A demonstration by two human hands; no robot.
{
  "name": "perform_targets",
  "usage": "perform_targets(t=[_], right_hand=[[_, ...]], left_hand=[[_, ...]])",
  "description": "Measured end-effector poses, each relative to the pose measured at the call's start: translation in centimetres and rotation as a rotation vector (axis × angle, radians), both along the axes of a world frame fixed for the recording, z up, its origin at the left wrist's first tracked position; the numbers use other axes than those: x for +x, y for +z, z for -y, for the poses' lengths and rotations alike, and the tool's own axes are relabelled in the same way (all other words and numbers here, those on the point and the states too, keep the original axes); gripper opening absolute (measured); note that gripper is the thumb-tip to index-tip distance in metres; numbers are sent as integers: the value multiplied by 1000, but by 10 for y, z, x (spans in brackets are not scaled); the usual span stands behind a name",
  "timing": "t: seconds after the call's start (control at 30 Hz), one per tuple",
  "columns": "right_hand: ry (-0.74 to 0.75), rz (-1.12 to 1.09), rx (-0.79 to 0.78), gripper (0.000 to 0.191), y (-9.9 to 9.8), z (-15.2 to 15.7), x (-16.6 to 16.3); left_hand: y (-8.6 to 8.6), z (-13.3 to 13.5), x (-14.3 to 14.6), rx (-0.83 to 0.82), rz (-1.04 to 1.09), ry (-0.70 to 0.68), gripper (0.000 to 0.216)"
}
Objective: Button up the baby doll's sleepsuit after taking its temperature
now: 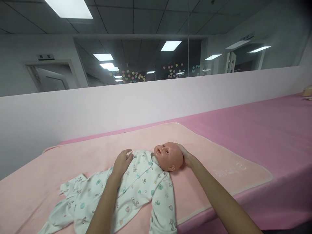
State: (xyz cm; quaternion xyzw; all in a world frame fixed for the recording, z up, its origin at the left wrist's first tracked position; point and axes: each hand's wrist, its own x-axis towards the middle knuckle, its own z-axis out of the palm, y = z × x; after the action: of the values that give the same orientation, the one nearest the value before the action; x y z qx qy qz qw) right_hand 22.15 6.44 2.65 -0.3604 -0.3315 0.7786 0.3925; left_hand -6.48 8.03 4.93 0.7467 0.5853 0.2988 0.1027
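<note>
A baby doll lies on its back on a peach-coloured mat, its head towards the right. White printed baby clothes cover its body, with a long sleeve stretched towards me and the trouser legs reaching to the lower left. My right hand cups the crown of the head from the right; most of its fingers are hidden behind and beneath it. Across the upper chest rests my left hand, its thumb and fingers apart on the cloth near the far shoulder. The doll's far arm is mostly hidden.
The peach mat lies over a pink covered table. A low white wall runs along the back, with a large glass or mirror pane above it. Something yellowish sits at the far right edge.
</note>
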Motion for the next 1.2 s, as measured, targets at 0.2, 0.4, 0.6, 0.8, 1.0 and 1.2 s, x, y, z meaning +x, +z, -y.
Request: perform_targets(t=[0.2,0.4,0.6,0.8,1.0,1.2], right_hand=[[26,-33,0,48,-6,-7,1],[-127,117,127,43,-3,-3,-7],[-1175,595,480,29,7,7,6],[-956,1105,1260,21,45,29,-54],[60,1929,1260,19,71,26,-133],[189,1892,1208,18,82,17,-136]], left_hand=[[12,32,37,-30,358,-373,33],[14,48,50,-150,174,-464,30],[10,26,29,-452,945,-180,38],[6,18,19,-657,1421,-129,33],[1,13,20,-666,1489,-133,27],[-8,5,16,-602,1464,-86,29]])
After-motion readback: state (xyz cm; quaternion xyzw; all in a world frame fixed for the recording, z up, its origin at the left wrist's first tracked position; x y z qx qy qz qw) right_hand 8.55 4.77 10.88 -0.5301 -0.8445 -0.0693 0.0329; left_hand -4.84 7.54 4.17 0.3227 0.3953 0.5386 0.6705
